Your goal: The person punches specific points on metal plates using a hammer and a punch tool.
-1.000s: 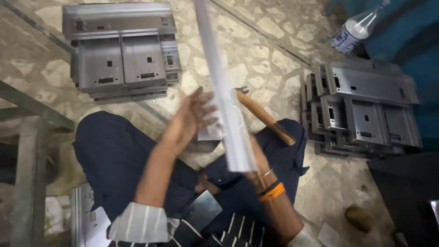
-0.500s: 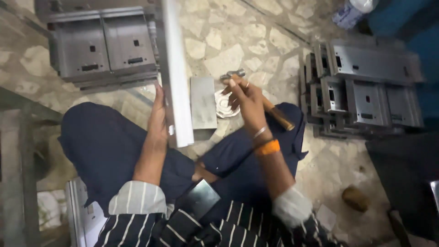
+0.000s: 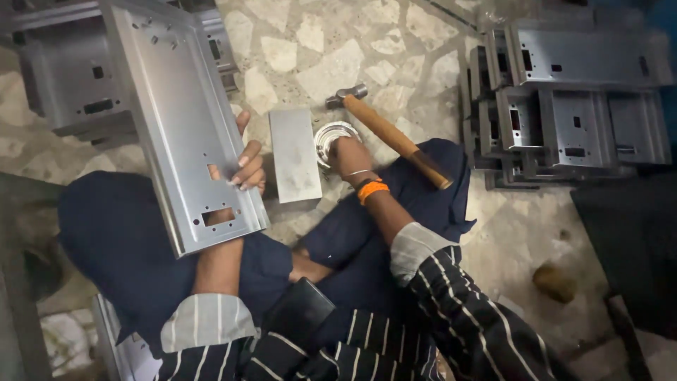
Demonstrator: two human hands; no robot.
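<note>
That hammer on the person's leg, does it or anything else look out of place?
The hammer lies loose, handle across the knee and head on the stone floor, with neither hand on it. The stacked metal panels at the right sit unevenly. No damage shows.

Left hand [image 3: 243, 169] raised, fingers curled gripping, right hand [image 3: 347, 154] lowered, fist closed

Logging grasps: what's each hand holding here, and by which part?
Left hand grips the punched metal panel at its right long edge. Right hand rests on a small round metal container; grip unclear.
</note>
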